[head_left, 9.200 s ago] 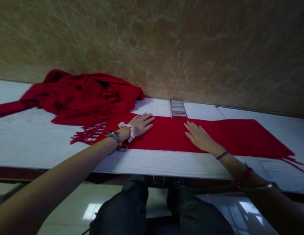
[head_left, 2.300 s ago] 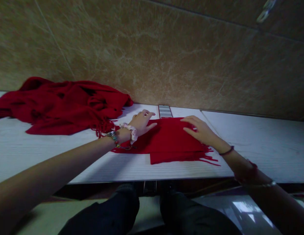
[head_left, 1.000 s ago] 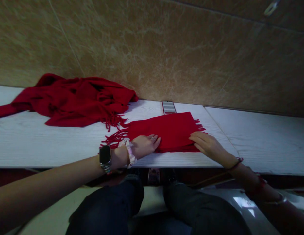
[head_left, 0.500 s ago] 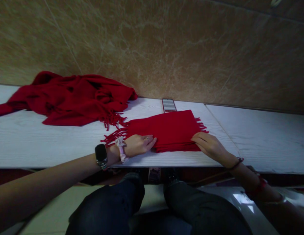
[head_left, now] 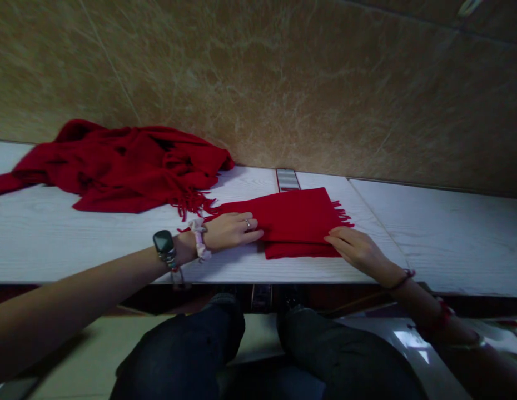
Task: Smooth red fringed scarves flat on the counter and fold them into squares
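Note:
A folded red scarf (head_left: pixel 298 219) with fringe at its right end lies on the white table (head_left: pixel 75 250) in front of me. My left hand (head_left: pixel 229 230) rests on the scarf's left end, fingers stretched flat and together, covering the fringe there. A watch and a pale scrunchie sit on that wrist. My right hand (head_left: pixel 352 247) lies at the scarf's front right corner, fingers extended along the edge and touching the cloth.
A heap of crumpled red scarves (head_left: pixel 120 164) lies at the back left against the brown marble wall (head_left: pixel 283 83). A small striped object (head_left: pixel 287 179) sits behind the folded scarf. My dark-trousered knees (head_left: pixel 250 355) are below the table edge.
Over nine seconds the long scarf went from spread flat to a short folded packet. In the last half second my left hand slid onto the left fringe; my right hand barely moved.

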{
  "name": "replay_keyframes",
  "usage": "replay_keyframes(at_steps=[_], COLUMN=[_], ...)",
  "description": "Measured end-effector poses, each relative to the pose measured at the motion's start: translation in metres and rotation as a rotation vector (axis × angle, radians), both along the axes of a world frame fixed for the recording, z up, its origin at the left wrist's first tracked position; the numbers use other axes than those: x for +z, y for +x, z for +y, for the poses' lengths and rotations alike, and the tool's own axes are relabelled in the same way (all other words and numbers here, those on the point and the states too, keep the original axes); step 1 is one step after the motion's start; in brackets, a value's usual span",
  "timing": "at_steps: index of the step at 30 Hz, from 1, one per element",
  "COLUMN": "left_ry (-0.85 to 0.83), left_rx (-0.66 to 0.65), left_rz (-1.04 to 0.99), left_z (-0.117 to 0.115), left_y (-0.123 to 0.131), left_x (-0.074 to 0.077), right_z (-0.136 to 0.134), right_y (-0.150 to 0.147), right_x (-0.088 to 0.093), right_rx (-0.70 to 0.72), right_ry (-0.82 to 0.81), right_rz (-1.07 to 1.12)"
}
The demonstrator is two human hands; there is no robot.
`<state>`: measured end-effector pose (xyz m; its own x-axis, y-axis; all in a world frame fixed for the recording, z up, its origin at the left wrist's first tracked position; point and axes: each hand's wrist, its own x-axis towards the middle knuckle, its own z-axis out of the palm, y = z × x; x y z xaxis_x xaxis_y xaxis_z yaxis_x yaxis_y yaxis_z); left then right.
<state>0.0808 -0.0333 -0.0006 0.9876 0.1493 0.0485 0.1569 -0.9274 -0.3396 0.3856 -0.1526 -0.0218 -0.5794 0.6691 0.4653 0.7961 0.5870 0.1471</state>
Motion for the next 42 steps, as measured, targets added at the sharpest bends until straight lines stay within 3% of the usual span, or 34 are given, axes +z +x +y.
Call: replay_keyframes(at_steps=[8, 12, 15, 18, 22, 26, 30, 34, 38, 42], left_ry=[-0.238, -0.393, -0.519, -0.580, -0.597, -0.613, -0.601, -0.574, -0.476, -0.393], left_rx=[0.067, -0.007, -0.056, 0.010, -0.014, -0.006, 0.077, 0.101, 0.157, 0.385], left_rz=[0.039, -0.048, -0.100, -0.103, -0.040, -0.010, -0.046, -0.180, -0.287, -0.327], left_z=[-0.010, -0.008, -0.008, -0.010, -0.011, -0.008, -0.005, -0.001, 0.004, 0.012], left_y=[-0.009, -0.009, -0.004, 0.008, 0.027, 0.031, 0.018, 0.008, 0.018, 0.038], left_x=[-0.008, -0.005, -0.005, -0.008, -0.013, -0.024, -0.033, -0.033, -0.027, -0.028], right_z=[-0.001, -0.002, -0.002, 0.004, 0.026, 0.039, 0.035, 0.039, 0.060, 0.080], right_y=[0.003, 0.003, -0.004, -0.017, -0.034, -0.036, -0.029, -0.028, -0.044, -0.069], right_x=[-0.001, 0.002, 0.012, 0.029, 0.035, 0.009, -0.010, -0.001, 0.018, 0.019], right_rx=[0.004, 0.000, 0.012, 0.034, -0.095, -0.287, -0.345, -0.355, -0.375, -0.407], right_ry=[0.020, -0.014, -0.124, -0.290, -0.292, -0.297, -0.341, -0.413, -0.390, -0.350], right_rz=[-0.048, -0.050, 0.027, 0.106, 0.105, -0.003, -0.065, -0.064, 0.003, 0.008])
